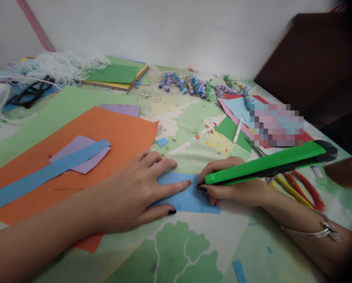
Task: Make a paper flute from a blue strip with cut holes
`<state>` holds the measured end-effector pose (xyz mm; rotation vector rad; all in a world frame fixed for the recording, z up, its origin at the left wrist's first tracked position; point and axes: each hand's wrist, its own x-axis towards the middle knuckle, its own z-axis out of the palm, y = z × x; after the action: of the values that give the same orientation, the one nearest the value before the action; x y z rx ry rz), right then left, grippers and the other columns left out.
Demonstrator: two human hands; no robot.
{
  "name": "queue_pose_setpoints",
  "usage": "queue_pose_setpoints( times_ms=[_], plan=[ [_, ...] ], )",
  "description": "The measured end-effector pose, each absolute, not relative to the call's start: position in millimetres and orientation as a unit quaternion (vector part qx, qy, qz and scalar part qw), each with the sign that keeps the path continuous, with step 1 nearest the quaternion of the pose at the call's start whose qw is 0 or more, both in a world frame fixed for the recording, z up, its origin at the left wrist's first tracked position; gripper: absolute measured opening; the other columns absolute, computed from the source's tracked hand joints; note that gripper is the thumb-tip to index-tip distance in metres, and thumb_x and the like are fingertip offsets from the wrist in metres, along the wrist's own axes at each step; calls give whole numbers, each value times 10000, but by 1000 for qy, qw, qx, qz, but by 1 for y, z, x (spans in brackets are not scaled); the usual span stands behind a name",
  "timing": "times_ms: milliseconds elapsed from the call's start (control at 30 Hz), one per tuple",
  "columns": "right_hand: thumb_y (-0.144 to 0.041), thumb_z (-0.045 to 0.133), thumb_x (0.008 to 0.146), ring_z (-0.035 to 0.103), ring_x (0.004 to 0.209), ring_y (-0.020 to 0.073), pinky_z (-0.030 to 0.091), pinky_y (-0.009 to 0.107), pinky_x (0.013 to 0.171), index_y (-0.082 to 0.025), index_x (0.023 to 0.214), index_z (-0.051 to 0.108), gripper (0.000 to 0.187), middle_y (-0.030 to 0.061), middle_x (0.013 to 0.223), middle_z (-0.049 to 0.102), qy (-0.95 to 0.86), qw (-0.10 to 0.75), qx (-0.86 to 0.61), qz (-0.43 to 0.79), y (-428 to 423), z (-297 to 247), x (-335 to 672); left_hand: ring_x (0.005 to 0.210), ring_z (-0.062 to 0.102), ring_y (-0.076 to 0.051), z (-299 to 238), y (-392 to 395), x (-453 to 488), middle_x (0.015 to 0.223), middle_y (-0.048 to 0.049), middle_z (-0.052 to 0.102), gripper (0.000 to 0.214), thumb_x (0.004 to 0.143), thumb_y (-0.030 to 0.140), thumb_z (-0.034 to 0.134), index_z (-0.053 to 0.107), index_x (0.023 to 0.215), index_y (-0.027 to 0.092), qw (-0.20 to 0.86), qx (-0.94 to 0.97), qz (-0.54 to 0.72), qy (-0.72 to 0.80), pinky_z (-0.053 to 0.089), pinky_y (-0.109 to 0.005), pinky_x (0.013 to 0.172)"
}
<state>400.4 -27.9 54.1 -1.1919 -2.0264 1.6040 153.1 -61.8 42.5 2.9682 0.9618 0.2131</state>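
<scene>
My left hand (143, 188) lies over a blue paper piece (178, 198), fingers spread, index finger stretched across it and pressing it to the table. At the paper's right end, my right hand (231, 181) is closed pen-like around a green box cutter (267, 163) with a black end. The cutter's long body slants up to the right, past the wrist. Its tip is hidden by my fingers, close to the paper. Left of my hands, a long blue strip (46, 177) and a purple paper piece (87, 167) lie on an orange sheet (125, 137).
Curled paper rolls (195, 84) line the back. Scissors with red and yellow handles (308, 190) lie beneath my right forearm. A white marker (237, 130) rests on coloured papers. White cords (61, 68), black glasses (34, 92) and a paper stack (114, 74) sit back left.
</scene>
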Motion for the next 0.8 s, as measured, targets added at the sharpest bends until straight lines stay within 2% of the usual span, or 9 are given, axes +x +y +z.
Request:
queue_pose_setpoints(
  times_ms=[267, 800],
  plan=[
    [-229, 663, 730, 628, 503, 105, 538, 171, 495, -134, 787, 652, 111, 9, 559, 658, -701, 138, -413, 564, -27, 54, 403, 993, 414, -288, 43, -62, 153, 1212, -115, 445, 496, 883, 438, 430, 365, 1367, 344, -2, 951, 63, 304, 394, -469, 806],
    [-168, 649, 713, 621, 498, 103, 524, 172, 487, -137, 784, 648, 78, 3, 557, 645, -724, 128, -405, 544, -26, 56, 402, 1000, 441, -281, 43, -61, 154, 1206, -116, 458, 471, 872, 419, 465, 429, 1332, 324, 30, 948, 92, 304, 411, -453, 833]
  ],
)
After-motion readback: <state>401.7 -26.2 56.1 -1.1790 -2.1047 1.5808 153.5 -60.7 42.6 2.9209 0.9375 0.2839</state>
